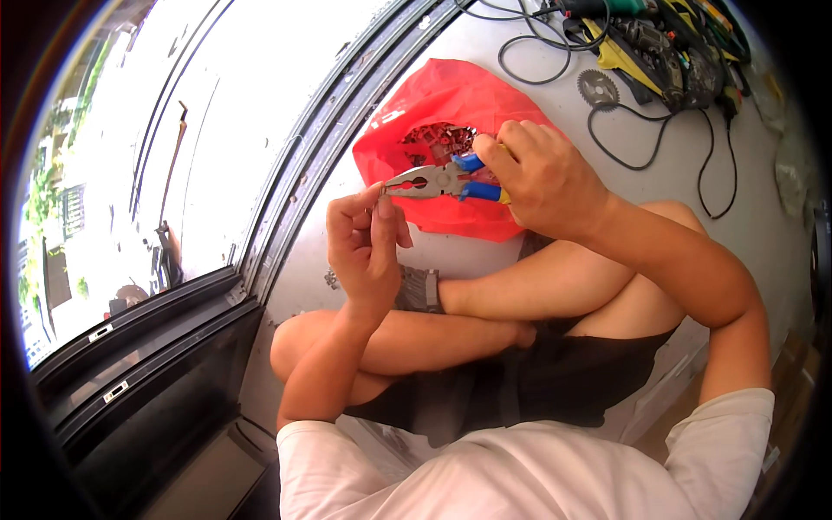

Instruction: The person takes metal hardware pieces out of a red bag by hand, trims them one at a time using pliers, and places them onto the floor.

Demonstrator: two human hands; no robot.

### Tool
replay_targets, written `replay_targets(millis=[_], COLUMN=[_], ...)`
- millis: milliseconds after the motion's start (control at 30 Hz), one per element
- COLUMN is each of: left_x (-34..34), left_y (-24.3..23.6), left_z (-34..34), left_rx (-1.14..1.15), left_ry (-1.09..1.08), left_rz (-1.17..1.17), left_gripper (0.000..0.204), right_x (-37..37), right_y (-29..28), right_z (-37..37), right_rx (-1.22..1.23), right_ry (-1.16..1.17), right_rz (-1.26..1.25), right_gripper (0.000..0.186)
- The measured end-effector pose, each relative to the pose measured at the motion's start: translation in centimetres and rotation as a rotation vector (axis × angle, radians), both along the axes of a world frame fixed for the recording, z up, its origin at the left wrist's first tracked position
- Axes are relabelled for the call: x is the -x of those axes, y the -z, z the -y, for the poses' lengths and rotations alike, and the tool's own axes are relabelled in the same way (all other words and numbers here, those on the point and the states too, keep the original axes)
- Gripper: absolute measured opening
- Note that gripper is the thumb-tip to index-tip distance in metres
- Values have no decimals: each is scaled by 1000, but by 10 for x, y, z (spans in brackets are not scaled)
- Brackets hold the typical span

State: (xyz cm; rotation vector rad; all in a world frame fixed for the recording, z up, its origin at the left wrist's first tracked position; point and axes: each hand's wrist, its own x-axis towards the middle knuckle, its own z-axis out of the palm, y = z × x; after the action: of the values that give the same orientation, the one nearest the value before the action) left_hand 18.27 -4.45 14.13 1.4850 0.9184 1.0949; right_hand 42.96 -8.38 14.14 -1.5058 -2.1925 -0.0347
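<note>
Gripping pliers (439,180) over the red bag (446,91) with right hand (548,180); pinching a tiny piece (383,190) with left hand (366,243), likely to steady it.

We hold metal pliers (445,179) with blue-and-yellow grips in our right hand (548,180), handles parted, nose pointing left to a tiny piece (382,192), too small to make out, pinched in our left hand (364,243).
</note>
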Motion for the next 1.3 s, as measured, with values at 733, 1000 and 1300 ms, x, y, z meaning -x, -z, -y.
replay_targets(millis=[733,1000,1300], left_x=[10,9,13], left_y=[0,6,7], left_z=[-30,-27,-31], left_rx=[413,198,-9], left_ry=[137,166,191], left_rz=[221,92,21], left_gripper=[15,18,17], right_x=[3,3,5], right_y=[-26,-23,-33], right_z=[6,8,13], right_rx=[1516,1622,1761], right_ry=[-297,-363,-335], right_rz=[-1367,-1428,-1690], right_gripper=[37,44,51])
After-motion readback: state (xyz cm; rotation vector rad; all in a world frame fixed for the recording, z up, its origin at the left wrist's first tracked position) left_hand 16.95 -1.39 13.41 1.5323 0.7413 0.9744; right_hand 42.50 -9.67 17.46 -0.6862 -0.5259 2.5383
